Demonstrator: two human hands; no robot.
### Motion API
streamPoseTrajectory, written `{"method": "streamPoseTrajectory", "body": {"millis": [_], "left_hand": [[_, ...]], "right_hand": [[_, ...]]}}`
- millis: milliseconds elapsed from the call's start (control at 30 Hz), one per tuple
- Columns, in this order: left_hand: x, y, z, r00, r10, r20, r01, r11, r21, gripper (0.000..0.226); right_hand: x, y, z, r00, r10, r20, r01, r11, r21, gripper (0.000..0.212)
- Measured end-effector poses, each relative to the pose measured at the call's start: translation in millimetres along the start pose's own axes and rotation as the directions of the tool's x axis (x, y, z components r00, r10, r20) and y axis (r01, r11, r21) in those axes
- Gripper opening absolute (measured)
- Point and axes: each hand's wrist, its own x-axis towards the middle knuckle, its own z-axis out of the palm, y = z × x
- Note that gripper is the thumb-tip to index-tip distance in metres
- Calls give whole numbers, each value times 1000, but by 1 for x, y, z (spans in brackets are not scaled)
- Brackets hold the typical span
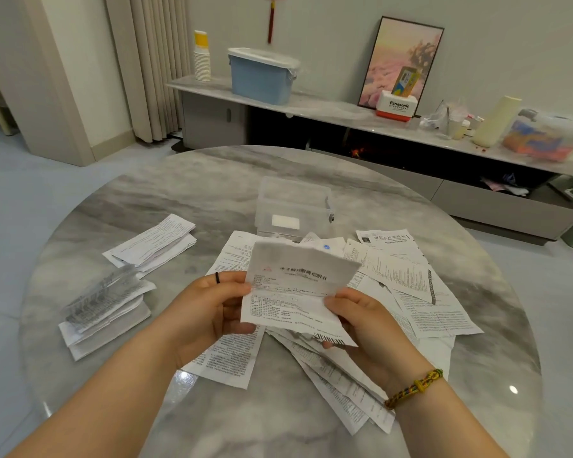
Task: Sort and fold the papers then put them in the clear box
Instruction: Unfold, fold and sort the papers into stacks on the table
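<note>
Both hands, left (pixel 209 312) and right (pixel 361 322), pinch one printed sheet (pixel 298 285) above loose papers (pixel 411 285).

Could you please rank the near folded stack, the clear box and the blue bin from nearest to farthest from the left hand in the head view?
From the left hand:
1. Near folded stack, on the table to its left.
2. Clear box, ahead past the loose papers.
3. Blue bin, on the far sideboard.

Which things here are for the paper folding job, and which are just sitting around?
For the job: held paper, left hand, right hand, loose papers, folded stacks, clear box.

Just sitting around: blue bin, paper cups, framed picture, Panasonic box.
</note>
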Motion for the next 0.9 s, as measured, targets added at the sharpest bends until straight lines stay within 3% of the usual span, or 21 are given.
{"method": "streamPoseTrajectory", "body": {"millis": [133,400,600,767,900], "left_hand": [[-1,0,1,1000,19,-8,-19,1000,10,36],[3,-7,3,994,107,-25,-98,963,250,13],[4,-11,5,960,258,-107,-188,880,436,28],[4,-11,9,941,311,-131,-218,857,467,33],[7,-13,6,926,336,-170,-204,827,524,32]], "right_hand": [[-2,-2,-1,999,-29,-18,29,999,-18,34],[-2,-2,0,997,-50,-58,43,994,-104,26],[0,-3,0,1000,18,-16,-19,998,-63,25],[-2,3,-1,996,53,70,-34,968,-247,14],[-2,3,0,999,38,33,-26,954,-298,12]]}}
